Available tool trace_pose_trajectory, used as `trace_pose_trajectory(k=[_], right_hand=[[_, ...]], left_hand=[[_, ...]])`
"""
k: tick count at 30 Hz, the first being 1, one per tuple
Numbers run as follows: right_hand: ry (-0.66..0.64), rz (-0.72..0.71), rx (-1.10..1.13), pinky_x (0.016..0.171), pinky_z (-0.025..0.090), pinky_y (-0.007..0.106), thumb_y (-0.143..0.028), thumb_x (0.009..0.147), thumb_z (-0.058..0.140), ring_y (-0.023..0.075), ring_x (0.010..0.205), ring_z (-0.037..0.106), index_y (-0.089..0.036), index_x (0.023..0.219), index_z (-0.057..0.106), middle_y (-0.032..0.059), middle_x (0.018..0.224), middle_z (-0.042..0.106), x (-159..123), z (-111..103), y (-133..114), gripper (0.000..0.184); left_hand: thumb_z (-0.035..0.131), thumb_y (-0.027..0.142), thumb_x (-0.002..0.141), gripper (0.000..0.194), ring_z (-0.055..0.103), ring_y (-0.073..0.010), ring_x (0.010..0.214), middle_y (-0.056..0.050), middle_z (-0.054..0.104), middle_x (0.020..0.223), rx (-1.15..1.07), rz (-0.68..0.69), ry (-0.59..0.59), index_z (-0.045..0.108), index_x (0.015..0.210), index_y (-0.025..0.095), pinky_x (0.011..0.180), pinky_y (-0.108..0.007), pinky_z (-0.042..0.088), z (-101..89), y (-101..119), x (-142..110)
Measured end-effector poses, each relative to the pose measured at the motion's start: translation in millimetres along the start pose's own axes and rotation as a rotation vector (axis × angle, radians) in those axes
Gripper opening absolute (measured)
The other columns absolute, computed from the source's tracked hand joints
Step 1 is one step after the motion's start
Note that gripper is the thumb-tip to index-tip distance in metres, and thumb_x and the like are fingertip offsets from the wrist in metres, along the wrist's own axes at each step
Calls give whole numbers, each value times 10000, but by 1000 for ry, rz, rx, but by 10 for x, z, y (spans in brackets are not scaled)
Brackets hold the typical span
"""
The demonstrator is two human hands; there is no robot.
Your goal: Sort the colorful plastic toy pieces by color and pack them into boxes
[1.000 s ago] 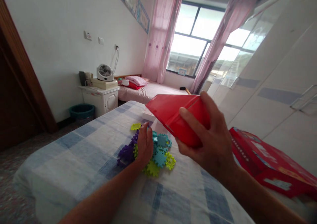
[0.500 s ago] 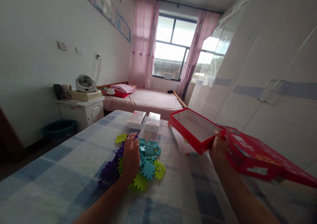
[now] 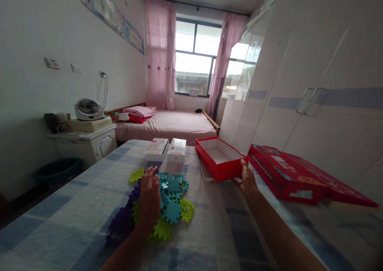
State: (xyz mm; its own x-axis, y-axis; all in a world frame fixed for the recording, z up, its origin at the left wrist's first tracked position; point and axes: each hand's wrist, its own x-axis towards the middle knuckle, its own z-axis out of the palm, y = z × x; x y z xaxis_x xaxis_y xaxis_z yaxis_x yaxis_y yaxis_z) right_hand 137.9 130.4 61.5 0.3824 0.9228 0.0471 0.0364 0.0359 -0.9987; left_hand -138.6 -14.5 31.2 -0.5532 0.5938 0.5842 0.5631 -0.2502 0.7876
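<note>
My left hand [image 3: 150, 195] stands edge-on among a spread of foam-like toothed pieces, fingers stretched out and gripping nothing that I can see. To its right lie teal pieces [image 3: 172, 212] and a lime green piece [image 3: 187, 210]; purple pieces [image 3: 121, 219] are on its left, partly hidden by the hand and forearm. My right hand [image 3: 247, 179] grips the near right corner of an open red box [image 3: 229, 170] with a white inside. That box rests, slightly tilted, over a flat pale item [image 3: 205, 171] that it mostly covers.
Two white boxes, one left [image 3: 157, 148] and one right [image 3: 176, 150], stand at the table's far edge. A larger red box [image 3: 287, 175] with an opened flap is on the right. Checked cloth covers the table [image 3: 203, 231]. A bed [image 3: 176, 121] and a wardrobe [image 3: 329, 63] stand beyond.
The red box has been lowered and set flatter, with my right hand still at its corner. The left hand keeps its place among the pieces. The whole view has shifted a little rightward.
</note>
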Motion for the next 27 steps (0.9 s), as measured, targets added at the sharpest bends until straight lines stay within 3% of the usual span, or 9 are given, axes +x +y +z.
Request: trace_pose_trajectory(k=[3, 10, 19, 27], right_hand=[[-3, 84, 0, 610, 513, 339, -591, 739, 401, 210, 798, 631, -221, 1022, 475, 50, 907, 649, -95, 153, -33, 472], [90, -1, -107, 772, 494, 345, -580, 632, 574, 279, 1005, 580, -193, 1011, 526, 122, 998, 632, -41, 300, 1, 544], [-39, -96, -116, 714, 520, 334, -559, 630, 592, 257, 880, 628, -187, 1023, 511, 78, 898, 664, 66, 510, 174, 547], [-222, -224, -58, 740, 530, 338, -462, 624, 598, 216, 863, 638, -200, 1061, 468, 88, 1012, 643, 122, 719, 404, 526]], left_hand=[[274, 426, 912, 416, 395, -245, 1254, -109, 497, 1264, 2, 4, 2, 507, 1168, 195, 1098, -470, 252, 2, -28, 4], [280, 412, 916, 411, 379, -241, 1272, -101, 480, 1308, 8, 19, -3, 506, 1186, 198, 1104, -479, 241, -14, -40, -6], [291, 403, 910, 414, 403, -231, 1250, -102, 494, 1282, 39, 15, 0, 521, 1175, 182, 1094, -456, 269, 28, -40, -11], [267, 388, 924, 409, 380, -236, 1259, -117, 474, 1293, 82, 40, -6, 507, 1174, 171, 1092, -483, 254, -12, -47, 20]])
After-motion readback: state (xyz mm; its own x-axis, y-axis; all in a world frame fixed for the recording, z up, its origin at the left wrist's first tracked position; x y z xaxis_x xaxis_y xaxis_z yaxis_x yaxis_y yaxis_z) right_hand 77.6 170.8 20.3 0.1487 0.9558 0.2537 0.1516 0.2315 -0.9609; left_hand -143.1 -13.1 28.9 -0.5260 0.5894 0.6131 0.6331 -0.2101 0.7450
